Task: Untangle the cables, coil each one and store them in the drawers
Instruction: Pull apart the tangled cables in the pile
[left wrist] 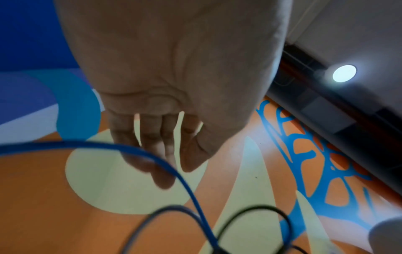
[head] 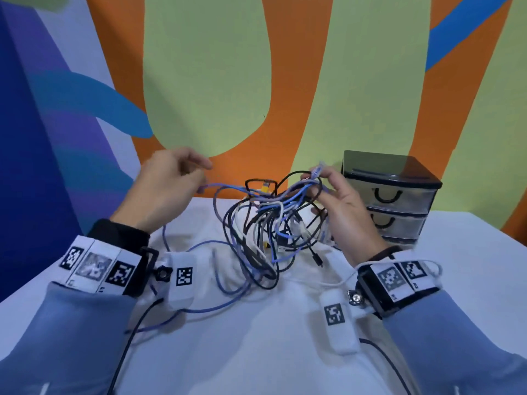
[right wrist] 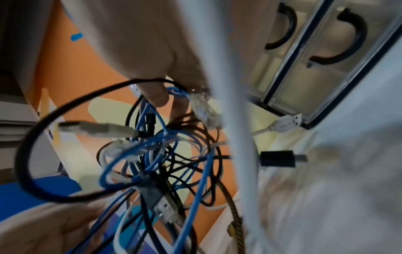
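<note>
Right hand point(head: 340, 201) up over the table, fingers curled, pinching a clear plug point(head: 316, 170) on a blue cable at the top of the tangle point(head: 268, 223). Left hand point(head: 168, 181) raised at the same height, fingers loosely bent, close to a blue strand point(head: 212, 186) running out of the tangle; from the head view, cannot tell whether pinched or merely touched. From the left wrist view, fingers point(left wrist: 150, 142) hanging fairly straight and parted, a blue cable point(left wrist: 121, 147) crossing in front of them, nothing clearly gripped.

Tangle lifted at its top, hanging between both hands, lower loops resting on the white cloth point(head: 271, 352). Blue, black, white and grey cables knotted together, still one mass, none coiled. Black plug point(head: 318, 259) dangling at the lower right, a yellow-tipped connector point(head: 265, 187) near the top. Right wrist view: more plugs, a white USB point(right wrist: 287, 122) and a black one point(right wrist: 280, 159) poking out, a braided cable point(right wrist: 233, 208) trailing down.

Drawers point(head: 393, 198) at the back right of the table, just behind the right hand, both visible fronts shut, black handles facing forward. Blue strands trailing across the cloth toward the left wrist. Bare cloth in front of the tangle and out to the near edge; painted wall point(head: 285, 67) right behind the table.
</note>
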The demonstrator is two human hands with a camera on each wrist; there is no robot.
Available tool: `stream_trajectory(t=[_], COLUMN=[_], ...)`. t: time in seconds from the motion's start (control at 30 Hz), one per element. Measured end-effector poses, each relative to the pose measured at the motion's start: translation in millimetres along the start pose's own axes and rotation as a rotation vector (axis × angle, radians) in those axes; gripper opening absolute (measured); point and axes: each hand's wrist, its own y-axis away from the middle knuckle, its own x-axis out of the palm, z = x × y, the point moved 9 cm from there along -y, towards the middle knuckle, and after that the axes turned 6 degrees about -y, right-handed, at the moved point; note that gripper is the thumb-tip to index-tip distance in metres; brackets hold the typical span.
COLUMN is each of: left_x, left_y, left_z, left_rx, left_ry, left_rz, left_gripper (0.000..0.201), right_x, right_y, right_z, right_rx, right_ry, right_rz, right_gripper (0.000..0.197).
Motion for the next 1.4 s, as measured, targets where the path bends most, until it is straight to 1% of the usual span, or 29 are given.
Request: stream_trajectory(t=[0.07, 0.1, 0.2, 0.27, 0.33, 0.4, 0.43, 0.5, 0.53, 0.6, 0.63, 0.67, 0.73, 0.8, 0.87, 0.9, 0.93, 1.0, 1.07, 1.17, 1.23, 1.33, 1.4], left_x=[22, 30, 48, 55, 57, 54, 52, 49, 48, 49, 50, 51, 53, 55, 57, 57, 58, 58, 57, 59, 59, 56, 55], left_y=[6, 8, 15, 21, 23, 23, 22, 19, 19, 20, 20, 21, 23, 25, 28, 29, 30, 29, 30, 32, 33, 31, 31], left_z=[-13, -20, -33, -38, -37, -34, -33, -29, -30, -32, -33, -33, -32, -31, -34, -37, -39, -42, -44, -45, -47, -47, -47], left_rx=[0.041, 0.064, 0.141, 0.15, 0.122, 0.089, 0.074, 0.052, 0.05, 0.064, 0.075, 0.084, 0.091, 0.086, 0.118, 0.139, 0.157, 0.154, 0.134, 0.135, 0.135, 0.134, 0.142], left_ry=[0.066, 0.074, 0.006, -0.073, -0.122, -0.098, -0.061, 0.017, 0.04, 0.064, 0.074, 0.08, 0.085, 0.058, 0.037, 0.039, 0.043, 0.08, 0.128, 0.118, 0.107, 0.066, 0.047], left_rz=[0.137, 0.18, 0.264, 0.318, 0.336, 0.334, 0.33, 0.32, 0.316, 0.324, 0.332, 0.341, 0.363, 0.399, 0.428, 0.43, 0.417, 0.373, 0.348, 0.371, 0.373, 0.339, 0.363], left_gripper=[0.022, 0.021, 0.015, 0.02, 0.021, 0.019, 0.019, 0.02, 0.018, 0.015, 0.013, 0.012, 0.013, 0.016, 0.014, 0.012, 0.011, 0.006, 0.003, 0.004, 0.003, 0.004, 0.004], right_x=[7, 6, 6, 9, 11, 7, 2, -10, -12, -3, 5, 10, 15, 18, 21, 22, 23, 27, 29, 27, 27, 30, 34], right_y=[1, 1, 3, 5, 5, 4, 4, 6, 8, 11, 12, 13, 12, 15, 17, 17, 17, 16, 15, 16, 16, 17, 19], right_z=[-4, -6, -2, 3, 6, 3, 1, -1, -5, -17, -20, -20, -18, -18, -20, -21, -22, -23, -22, -18, -19, -20, -18], right_rx=[0.012, 0.017, -0.008, -0.043, -0.063, -0.037, -0.009, 0.068, 0.141, 0.306, 0.34, 0.333, 0.291, 0.322, 0.373, 0.386, 0.391, 0.363, 0.303, 0.24, 0.261, 0.288, 0.285], right_ry=[0.011, 0.013, 0.004, -0.001, -0.01, -0.024, -0.019, 0.033, 0.052, 0.048, 0.022, -0.004, -0.064, -0.206, -0.338, -0.361, -0.35, -0.25, -0.171, -0.149, -0.165, -0.162, -0.164], right_rz=[0.015, 0.008, 0.001, 0.026, 0.029, -0.023, -0.069, -0.178, -0.18, -0.044, 0.028, 0.076, 0.127, 0.155, 0.177, 0.188, 0.196, 0.217, 0.233, 0.244, 0.247, 0.253, 0.281], right_gripper=[0.029, 0.029, 0.03, 0.034, 0.027, 0.015, 0.013, 0.028, 0.034, 0.042, 0.045, 0.046, 0.047, 0.054, 0.055, 0.053, 0.048, 0.037, 0.042, 0.049, 0.048, 0.042, 0.038])
